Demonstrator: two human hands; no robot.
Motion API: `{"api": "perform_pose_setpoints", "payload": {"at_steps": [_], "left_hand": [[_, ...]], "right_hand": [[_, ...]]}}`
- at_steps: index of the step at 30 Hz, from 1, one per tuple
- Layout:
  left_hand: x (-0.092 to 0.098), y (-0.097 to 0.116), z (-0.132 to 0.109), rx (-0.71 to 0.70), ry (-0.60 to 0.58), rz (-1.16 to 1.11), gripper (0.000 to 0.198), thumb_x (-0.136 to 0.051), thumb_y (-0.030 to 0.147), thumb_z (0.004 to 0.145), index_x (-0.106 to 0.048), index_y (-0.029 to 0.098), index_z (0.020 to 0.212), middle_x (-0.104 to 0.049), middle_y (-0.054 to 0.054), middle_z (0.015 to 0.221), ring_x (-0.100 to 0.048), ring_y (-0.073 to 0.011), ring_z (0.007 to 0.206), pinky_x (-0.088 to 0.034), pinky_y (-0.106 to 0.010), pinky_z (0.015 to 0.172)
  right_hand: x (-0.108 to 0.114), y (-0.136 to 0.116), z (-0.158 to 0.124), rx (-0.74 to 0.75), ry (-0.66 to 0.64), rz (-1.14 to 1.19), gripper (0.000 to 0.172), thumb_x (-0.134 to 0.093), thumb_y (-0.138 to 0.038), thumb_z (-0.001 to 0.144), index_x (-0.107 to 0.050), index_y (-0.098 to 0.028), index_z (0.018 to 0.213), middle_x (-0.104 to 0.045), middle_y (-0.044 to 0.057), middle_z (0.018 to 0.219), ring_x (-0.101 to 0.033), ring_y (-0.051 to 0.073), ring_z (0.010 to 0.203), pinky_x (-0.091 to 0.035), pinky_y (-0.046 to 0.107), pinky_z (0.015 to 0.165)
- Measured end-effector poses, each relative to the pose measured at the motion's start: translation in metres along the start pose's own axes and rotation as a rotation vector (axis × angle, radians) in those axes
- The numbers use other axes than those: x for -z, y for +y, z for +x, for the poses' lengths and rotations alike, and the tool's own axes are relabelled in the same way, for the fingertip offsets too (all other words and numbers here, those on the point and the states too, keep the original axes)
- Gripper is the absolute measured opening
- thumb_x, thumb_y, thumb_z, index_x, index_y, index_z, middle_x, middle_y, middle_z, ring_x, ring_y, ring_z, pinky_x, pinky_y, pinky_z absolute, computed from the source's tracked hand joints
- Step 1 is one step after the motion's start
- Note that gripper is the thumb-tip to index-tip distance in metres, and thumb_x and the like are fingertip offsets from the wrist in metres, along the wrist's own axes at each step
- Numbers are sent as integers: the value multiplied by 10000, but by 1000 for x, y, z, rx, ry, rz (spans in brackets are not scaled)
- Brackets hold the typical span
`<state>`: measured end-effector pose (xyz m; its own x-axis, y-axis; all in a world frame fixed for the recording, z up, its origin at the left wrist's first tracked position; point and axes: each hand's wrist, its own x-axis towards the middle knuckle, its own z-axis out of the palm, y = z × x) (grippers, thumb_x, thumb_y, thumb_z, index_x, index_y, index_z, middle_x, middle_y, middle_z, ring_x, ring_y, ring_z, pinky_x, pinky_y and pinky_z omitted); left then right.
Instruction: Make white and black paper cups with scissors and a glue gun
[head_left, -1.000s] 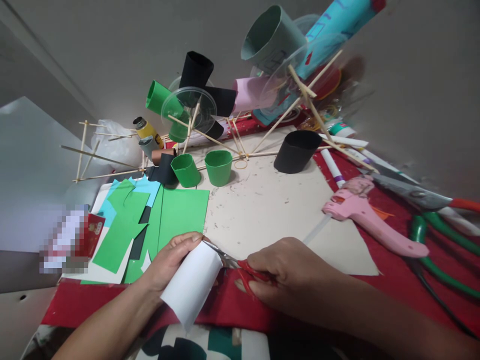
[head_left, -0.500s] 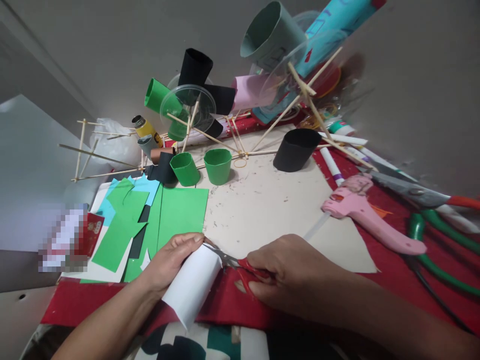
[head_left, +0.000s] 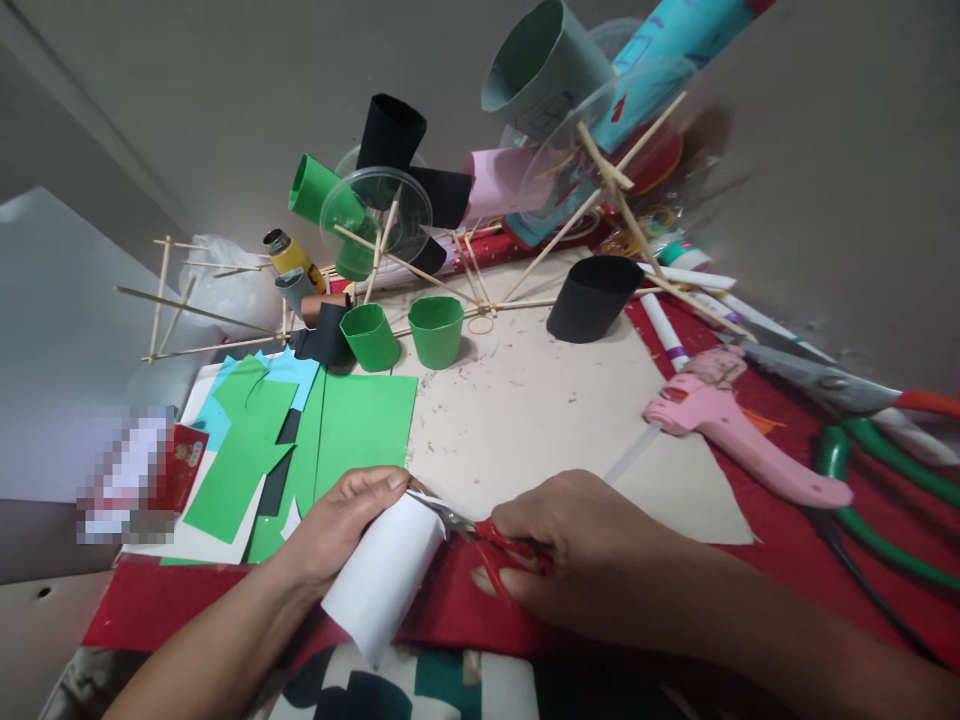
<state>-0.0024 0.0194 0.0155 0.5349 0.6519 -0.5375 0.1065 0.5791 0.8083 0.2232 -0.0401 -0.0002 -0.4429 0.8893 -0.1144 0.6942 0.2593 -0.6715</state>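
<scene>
My left hand (head_left: 341, 525) is closed around a rolled white paper tube (head_left: 384, 574) near the front edge of the table. In my right hand (head_left: 581, 545) sit small red-handled scissors (head_left: 480, 532), fingers through the loops. The blades touch the tube's far end, next to my left thumb. Both hands hover over a red cloth (head_left: 450, 610) beside a beige work board (head_left: 525, 410).
Green paper sheets (head_left: 330, 430) lie to the left, two green paper cups (head_left: 409, 335) and a black cup (head_left: 591, 298) further back. A pink glue gun (head_left: 731, 425), markers and large shears (head_left: 832, 385) lie right. Stick-and-cup wheel models (head_left: 390, 210) stand at the back.
The scissors' blades have closed slightly on the tube's end; both hands stay nearly in place.
</scene>
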Motion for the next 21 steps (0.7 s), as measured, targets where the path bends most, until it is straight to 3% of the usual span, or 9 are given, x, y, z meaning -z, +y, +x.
{"api": "perform_pose_setpoints", "payload": {"at_steps": [8, 21], "left_hand": [[-1, 1, -1, -13, 9, 35, 387, -732, 528, 751, -705, 142, 730, -602, 1, 584, -457, -62, 454, -350, -171, 445], [-2, 2, -2, -17, 1, 11, 380, -747, 516, 741, -691, 142, 703, -599, 9, 563, -442, -54, 434, -341, -163, 436]], "right_hand": [[-1, 1, -1, -87, -76, 160, 324, -580, -310, 751, -391, -173, 525, -294, -78, 451, -238, 68, 458, -148, 236, 415], [-2, 3, -3, 27, -36, 190, 286, -553, -233, 754, -393, -174, 525, -290, -77, 467, -237, 66, 454, -136, 256, 460]]}}
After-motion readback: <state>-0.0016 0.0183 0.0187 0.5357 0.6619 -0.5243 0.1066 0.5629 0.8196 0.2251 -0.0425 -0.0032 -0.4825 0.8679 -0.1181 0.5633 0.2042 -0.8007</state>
